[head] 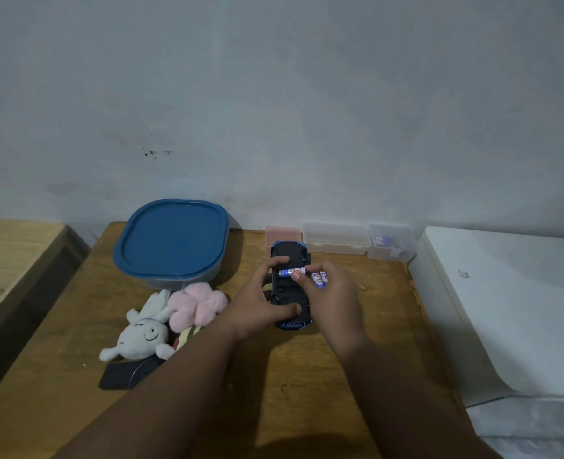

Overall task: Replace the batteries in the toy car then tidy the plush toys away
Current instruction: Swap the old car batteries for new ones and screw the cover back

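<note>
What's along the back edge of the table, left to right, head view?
Blue-lidded container → pink box → long clear plastic case → small clear box holding something blue. The upturned toy car sits just in front of the pink box, so I left it out.

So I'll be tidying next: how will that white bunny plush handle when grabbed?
The white bunny plush probably feels light and floppy: its ears and limbs sprawl limp. It likely won't roll or slip, given the fuzzy fabric.
</note>
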